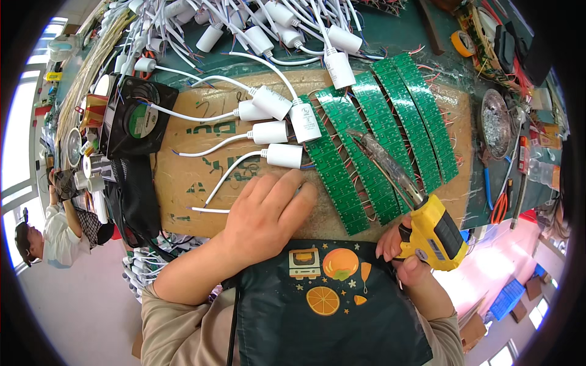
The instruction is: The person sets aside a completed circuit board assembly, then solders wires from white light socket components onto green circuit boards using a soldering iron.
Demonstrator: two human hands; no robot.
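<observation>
While the right hand (404, 251) grips a yellow soldering gun (421, 226) by its handle, fingers wrapped tight around it, the gun's long metal tip lies slanted across the row of green circuit board strips (378, 143). Those strips sit side by side on the right half of a cardboard sheet (201, 177), which is my landmark for everything here.

The left hand (265, 213) rests palm down on the cardboard's lower middle, fingers loosely together and flat, holding nothing, fingertips just beside the nearest green strip. Right above that hand are several white plastic modules (284, 131) with white cables trailing off to the left, lying on the cardboard and touching the strips' left ends.

Off the cardboard's left edge there's a black cooling fan (137, 119). Past its top edge is a big heap of more white modules (274, 27). As for containers: off the right edge sits a round metal dish (495, 116) with silvery-grey scrap in it, can't tell exactly what. An orange tape roll (462, 43) lies beyond the top right corner.
</observation>
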